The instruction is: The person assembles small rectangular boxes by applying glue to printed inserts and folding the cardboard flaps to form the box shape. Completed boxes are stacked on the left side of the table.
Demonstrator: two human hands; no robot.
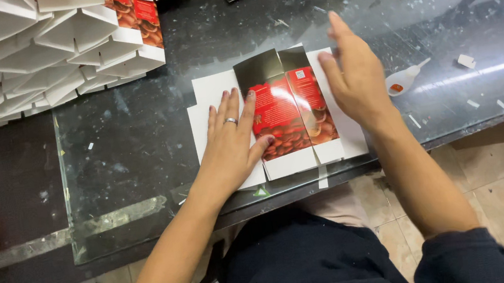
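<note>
Folding step: flat carton blank [281,116] lies at counter [138,142] front edge. L hand [230,141] pressed flat on its left panel, grip open. R hand [352,73] open, edge-on at right flap, holding nothing. Next prob. needs flap creased over. Folded cartons [45,51] stacked far-left, glue bottle [402,80] to the right; neither obstructs.

We see a flattened carton [281,116] lying on the glass-topped desk [138,142] near its front edge. Its middle panels are red and dark with a glossy printed picture; its side panels and flaps are plain white, spread open.
</note>
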